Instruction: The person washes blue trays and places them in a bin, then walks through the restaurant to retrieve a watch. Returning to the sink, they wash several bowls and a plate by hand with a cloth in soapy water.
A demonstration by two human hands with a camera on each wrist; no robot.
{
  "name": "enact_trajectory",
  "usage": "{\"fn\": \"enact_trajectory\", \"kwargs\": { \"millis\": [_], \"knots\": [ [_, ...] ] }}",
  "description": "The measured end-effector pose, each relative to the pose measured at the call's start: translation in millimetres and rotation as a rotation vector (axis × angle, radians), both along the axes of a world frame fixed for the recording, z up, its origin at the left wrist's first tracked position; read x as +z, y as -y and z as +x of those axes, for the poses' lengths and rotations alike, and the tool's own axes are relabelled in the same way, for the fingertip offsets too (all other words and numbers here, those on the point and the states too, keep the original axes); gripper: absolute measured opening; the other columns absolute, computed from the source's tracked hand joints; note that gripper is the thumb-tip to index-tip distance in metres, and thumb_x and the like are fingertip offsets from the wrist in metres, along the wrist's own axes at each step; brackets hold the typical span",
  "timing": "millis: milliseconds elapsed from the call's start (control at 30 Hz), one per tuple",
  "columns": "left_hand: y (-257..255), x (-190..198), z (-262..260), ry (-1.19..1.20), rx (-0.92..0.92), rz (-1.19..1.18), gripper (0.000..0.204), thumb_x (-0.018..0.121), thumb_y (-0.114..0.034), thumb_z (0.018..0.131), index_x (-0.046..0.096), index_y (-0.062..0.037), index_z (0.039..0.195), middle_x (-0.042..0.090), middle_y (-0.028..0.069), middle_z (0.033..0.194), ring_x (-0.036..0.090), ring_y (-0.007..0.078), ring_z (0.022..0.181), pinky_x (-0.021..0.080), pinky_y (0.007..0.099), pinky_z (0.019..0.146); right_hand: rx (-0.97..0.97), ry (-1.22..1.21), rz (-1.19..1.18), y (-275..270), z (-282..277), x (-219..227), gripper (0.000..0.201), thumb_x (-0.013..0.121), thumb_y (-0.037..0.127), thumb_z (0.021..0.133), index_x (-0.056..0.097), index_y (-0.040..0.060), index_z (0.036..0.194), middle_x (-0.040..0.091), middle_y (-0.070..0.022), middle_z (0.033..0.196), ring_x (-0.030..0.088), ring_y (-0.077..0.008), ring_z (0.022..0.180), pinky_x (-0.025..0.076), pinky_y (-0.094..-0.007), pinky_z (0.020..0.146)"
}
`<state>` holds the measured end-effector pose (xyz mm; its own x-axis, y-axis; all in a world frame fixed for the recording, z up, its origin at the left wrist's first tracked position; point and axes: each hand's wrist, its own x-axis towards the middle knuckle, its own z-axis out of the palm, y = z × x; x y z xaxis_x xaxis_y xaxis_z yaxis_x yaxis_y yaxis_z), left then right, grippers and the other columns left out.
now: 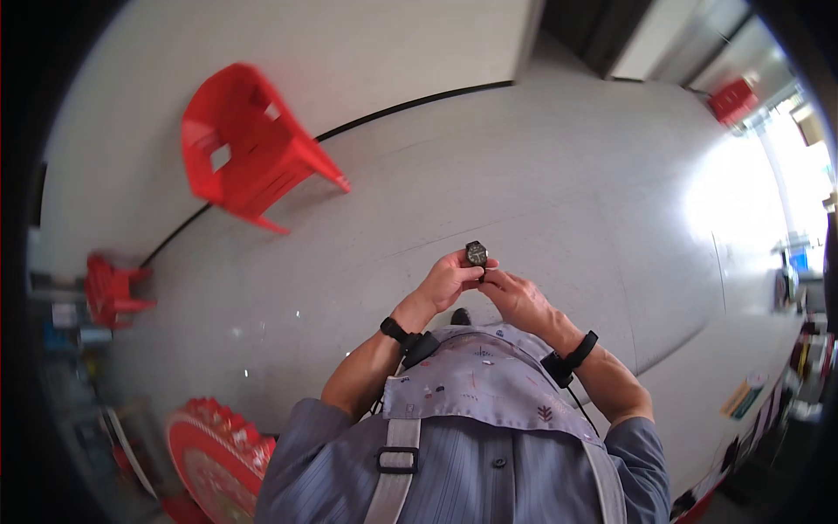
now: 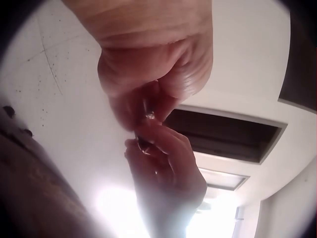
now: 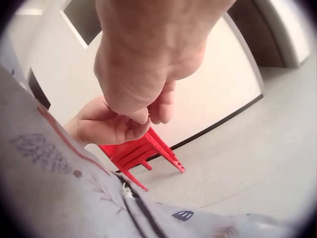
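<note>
Wristwatch [image 1: 477, 253], small, dark, round-faced, pinched between left hand [image 1: 447, 281] and right hand [image 1: 517, 299] fingers.

Red chair [image 1: 253, 144] tipped against the wall, red stool [image 1: 112, 290] left, second chair [image 1: 731, 99] far right, grey floor [image 1: 524, 175].
</note>
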<state>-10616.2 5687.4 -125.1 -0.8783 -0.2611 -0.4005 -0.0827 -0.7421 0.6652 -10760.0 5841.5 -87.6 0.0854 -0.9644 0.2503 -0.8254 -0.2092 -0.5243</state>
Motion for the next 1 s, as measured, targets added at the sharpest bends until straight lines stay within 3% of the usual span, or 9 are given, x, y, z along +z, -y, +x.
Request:
{"fn": "enact_trajectory", "kwargs": {
  "millis": [267, 367, 567, 700, 733, 767, 800, 933, 1000],
  "knots": [
    [69, -18, 97, 0.102, 0.518, -0.077, 0.028, 0.057, 0.001, 0.097, 0.062, -0.0008, 0.124, 0.072, 0.0097, 0.121, 0.069, 0.0207, 0.108, 0.056, 0.0378, 0.098, 0.390, 0.102, -0.063, 134, 42, -4, 0.025, 0.069, 0.008, 0.084, 0.065, 0.0057, 0.109, 0.063, -0.0100, 0.114, 0.069, -0.0314, 0.097, 0.060, -0.0418, 0.079],
    [101, -18, 137, 0.154, 0.742, -0.115, 0.028, 0.057, 0.001, 0.097, 0.062, -0.0012, 0.124, 0.072, 0.0101, 0.119, 0.070, 0.0207, 0.106, 0.056, 0.0376, 0.096, 0.478, 0.100, 0.080, 190, 36, -25, 0.026, 0.070, 0.014, 0.086, 0.066, 0.0070, 0.111, 0.064, -0.0121, 0.114, 0.069, -0.0331, 0.099, 0.059, -0.0438, 0.082],
    [188, -27, 233, 0.239, 1.195, -0.119, 0.025, 0.056, -0.003, 0.099, 0.061, -0.0037, 0.124, 0.071, 0.0121, 0.119, 0.069, 0.0240, 0.109, 0.054, 0.0390, 0.096, 0.570, -0.480, 0.651, 337, -29, -163, 0.037, 0.070, 0.029, 0.087, 0.070, 0.0090, 0.118, 0.070, -0.0179, 0.114, 0.067, -0.0374, 0.105, 0.053, -0.0503, 0.092],
    [227, -24, 277, 0.351, 1.486, -0.038, 0.024, 0.055, -0.001, 0.098, 0.061, -0.0037, 0.122, 0.071, 0.0119, 0.117, 0.069, 0.0241, 0.107, 0.054, 0.0391, 0.094, 0.500, -0.505, 0.875, 426, -104, -271, 0.030, 0.067, 0.033, 0.087, 0.075, 0.0076, 0.101, 0.074, -0.0217, 0.107, 0.067, -0.0390, 0.110, 0.054, -0.0510, 0.094],
    [231, -21, 292, 0.359, 1.557, -0.041, 0.024, 0.055, 0.000, 0.097, 0.061, -0.0031, 0.119, 0.072, 0.0112, 0.112, 0.070, 0.0238, 0.104, 0.054, 0.0389, 0.092, 0.471, -0.409, 0.968, 445, -117, -283, 0.027, 0.066, 0.030, 0.089, 0.074, 0.0041, 0.089, 0.075, -0.0219, 0.095, 0.073, -0.0345, 0.091, 0.058, -0.0487, 0.082],
    [232, -19, 306, 0.371, 1.626, -0.038, 0.023, 0.054, 0.002, 0.095, 0.060, -0.0024, 0.117, 0.072, 0.0105, 0.108, 0.070, 0.0236, 0.100, 0.055, 0.0386, 0.089, 0.249, -0.205, 1.268, 460, -121, -287, 0.027, 0.065, 0.027, 0.092, 0.071, 0.0016, 0.084, 0.074, -0.0187, 0.082, 0.072, -0.0283, 0.068, 0.060, -0.0433, 0.064],
    [223, -11, 327, 0.380, 1.679, -0.022, 0.023, 0.054, 0.002, 0.095, 0.060, -0.0024, 0.117, 0.072, 0.0105, 0.108, 0.070, 0.0236, 0.100, 0.055, 0.0386, 0.089, 0.121, -0.172, 1.310, 463, -115, -286, 0.024, 0.065, 0.021, 0.094, 0.068, 0.0006, 0.082, 0.071, -0.0140, 0.073, 0.066, -0.0220, 0.053, 0.056, -0.0380, 0.050],
    [217, -20, 363, 0.399, 1.871, 0.014, 0.023, 0.054, 0.002, 0.095, 0.060, -0.0031, 0.116, 0.071, 0.0107, 0.107, 0.070, 0.0235, 0.098, 0.054, 0.0392, 0.088, 0.167, -0.260, 1.363, 527, -56, -244, 0.010, 0.066, 0.010, 0.091, 0.068, 0.0011, 0.089, 0.068, -0.0103, 0.075, 0.068, -0.0200, 0.060, 0.056, -0.0354, 0.050],
    [217, -23, 388, 0.405, 1.949, 0.054, 0.023, 0.054, 0.002, 0.095, 0.060, -0.0034, 0.116, 0.071, 0.0106, 0.107, 0.070, 0.0234, 0.098, 0.054, 0.0392, 0.088, 0.267, -0.309, 1.338, 576, -14, -264, 0.008, 0.065, 0.008, 0.090, 0.068, 0.0009, 0.088, 0.068, -0.0099, 0.073, 0.067, -0.0196, 0.059, 0.056, -0.0349, 0.049]
  ]
}}
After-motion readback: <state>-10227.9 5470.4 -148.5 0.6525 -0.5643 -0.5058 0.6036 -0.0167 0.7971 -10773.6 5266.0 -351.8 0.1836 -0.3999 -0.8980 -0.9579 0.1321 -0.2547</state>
